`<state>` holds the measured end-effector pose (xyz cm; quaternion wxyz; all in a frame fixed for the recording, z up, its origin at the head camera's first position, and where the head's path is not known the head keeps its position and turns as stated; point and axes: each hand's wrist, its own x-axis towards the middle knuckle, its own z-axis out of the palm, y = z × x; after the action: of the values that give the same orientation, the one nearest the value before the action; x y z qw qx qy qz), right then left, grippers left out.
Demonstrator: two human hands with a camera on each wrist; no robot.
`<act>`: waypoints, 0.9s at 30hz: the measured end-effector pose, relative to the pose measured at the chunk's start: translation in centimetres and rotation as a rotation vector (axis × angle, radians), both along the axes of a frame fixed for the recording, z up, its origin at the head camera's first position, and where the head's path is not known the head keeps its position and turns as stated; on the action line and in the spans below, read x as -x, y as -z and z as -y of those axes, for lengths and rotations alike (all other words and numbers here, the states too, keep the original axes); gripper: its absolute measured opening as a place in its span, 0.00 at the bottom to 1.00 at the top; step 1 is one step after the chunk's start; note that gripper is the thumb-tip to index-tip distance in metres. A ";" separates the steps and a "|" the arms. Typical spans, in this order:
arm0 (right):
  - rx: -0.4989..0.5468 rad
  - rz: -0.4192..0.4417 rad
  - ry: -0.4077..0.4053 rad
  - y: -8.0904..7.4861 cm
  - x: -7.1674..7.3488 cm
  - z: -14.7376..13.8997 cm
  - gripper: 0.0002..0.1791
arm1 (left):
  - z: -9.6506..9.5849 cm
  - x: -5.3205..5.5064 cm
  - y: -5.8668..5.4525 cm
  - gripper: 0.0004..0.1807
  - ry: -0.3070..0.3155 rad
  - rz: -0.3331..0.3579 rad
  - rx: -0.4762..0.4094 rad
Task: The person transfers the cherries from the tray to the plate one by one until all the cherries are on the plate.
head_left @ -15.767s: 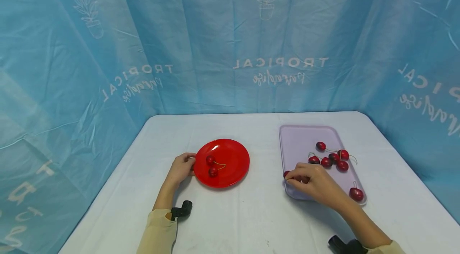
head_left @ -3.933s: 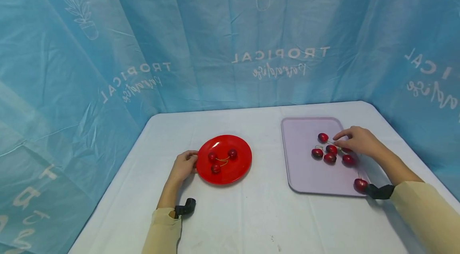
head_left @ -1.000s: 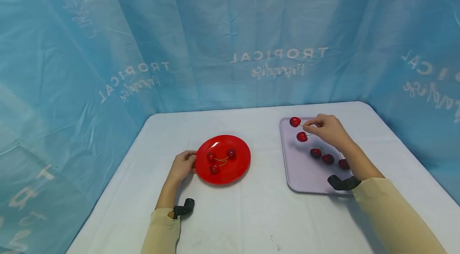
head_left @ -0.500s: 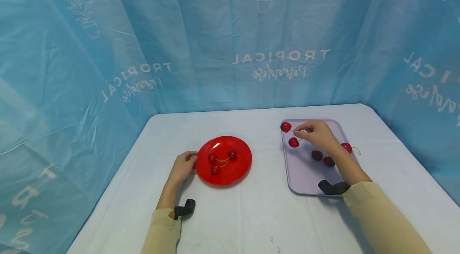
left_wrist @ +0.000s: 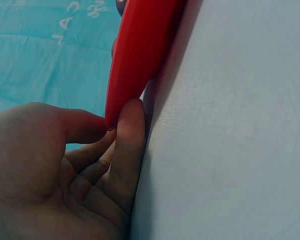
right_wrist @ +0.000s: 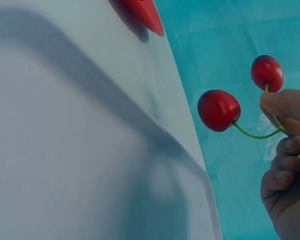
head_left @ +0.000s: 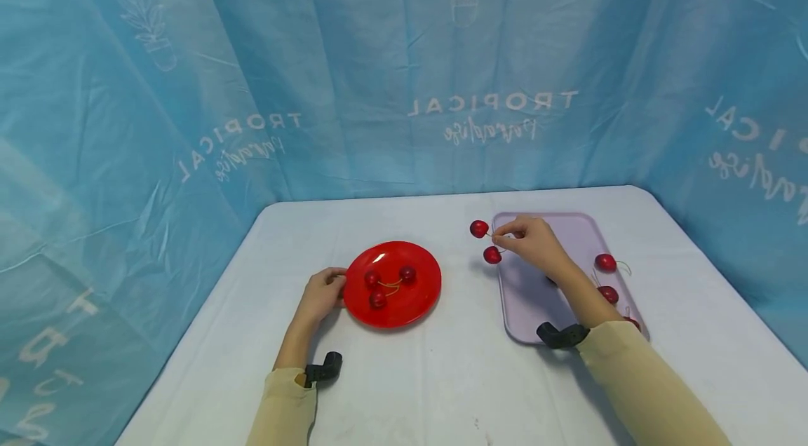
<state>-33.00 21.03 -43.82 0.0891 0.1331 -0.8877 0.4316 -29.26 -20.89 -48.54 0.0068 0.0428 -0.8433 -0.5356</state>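
My left hand [head_left: 320, 293] pinches the left rim of a round red plate [head_left: 416, 299]; in the left wrist view the thumb lies on the upper side of the plate [left_wrist: 145, 55] and a finger is under its edge. On the plate lie 3 cherries [head_left: 376, 299] with green stems. My right hand [head_left: 533, 244] pinches the joined stems of a pair of cherries [right_wrist: 218, 110], raised above the left edge of the lilac tray [head_left: 577, 221]. Both fruits hang free beyond the fingertips, to the left of the hand.
Several more cherries [head_left: 606, 263] lie along the right side of the tray, some partly hidden by the right forearm. White cloth [head_left: 463, 334] covers the table between plate and tray. A blue printed curtain [head_left: 366, 81] stands behind and at both sides.
The right hand has carried the cherry pair leftward from over the tray to past its left edge. Its forearm uncovers more cherries at the right. The left hand and plate stay put.
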 end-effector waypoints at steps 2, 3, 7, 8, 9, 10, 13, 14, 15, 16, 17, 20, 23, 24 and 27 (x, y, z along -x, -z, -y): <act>0.009 0.001 -0.002 0.1 0.0 0.4 0.11 | 0.0 -0.1 0.0 0.17 -0.002 0.003 -0.009; 0.014 0.005 -0.005 0.1 0.0 0.6 0.11 | 0.0 -0.1 0.1 0.17 -0.002 0.003 -0.012; 0.024 0.017 -0.018 0.2 0.0 1.3 0.12 | 0.0 -0.1 0.2 0.17 -0.004 -0.003 -0.016; 0.023 0.021 -0.019 0.1 0.0 1.5 0.12 | 0.1 -0.1 0.3 0.17 -0.004 -0.004 -0.015; 0.025 0.025 -0.020 0.1 0.0 1.7 0.12 | 0.1 0.0 0.3 0.17 -0.004 -0.005 -0.012; 0.026 0.029 -0.019 0.0 0.0 1.9 0.12 | 0.1 0.0 0.4 0.17 -0.005 -0.005 -0.010; 0.022 0.035 -0.013 0.0 -0.1 2.5 0.10 | 0.2 0.1 0.5 0.17 -0.007 -0.004 -0.006; 0.019 0.037 -0.010 0.0 -0.1 2.6 0.10 | 0.2 0.1 0.6 0.17 -0.007 -0.006 -0.004; 0.017 0.036 -0.008 0.0 0.0 2.8 0.10 | 0.2 0.2 0.6 0.17 -0.006 -0.007 -0.005; 0.010 0.033 -0.009 0.0 0.0 2.9 0.10 | 0.2 0.2 0.6 0.17 -0.005 -0.009 -0.007; 0.005 0.029 -0.008 0.1 0.0 3.1 0.10 | 0.2 0.2 0.6 0.17 -0.004 -0.011 -0.009; -0.005 0.017 -0.003 0.2 0.1 3.4 0.10 | 0.1 0.3 0.5 0.17 -0.002 -0.017 -0.007; 0.006 0.005 -0.008 0.2 0.0 3.7 0.09 | 0.1 0.3 0.4 0.17 -0.002 -0.020 0.003; 0.012 0.004 -0.011 0.2 0.0 3.8 0.09 | 0.1 0.2 0.4 0.17 -0.001 -0.020 0.002; 0.020 0.006 -0.022 0.3 0.0 4.2 0.10 | 0.0 0.2 0.3 0.17 0.003 -0.019 -0.005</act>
<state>-33.00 16.87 -44.10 0.0833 0.1407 -0.8821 0.4418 -29.42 -20.93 -48.86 0.0139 0.0363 -0.8419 -0.5382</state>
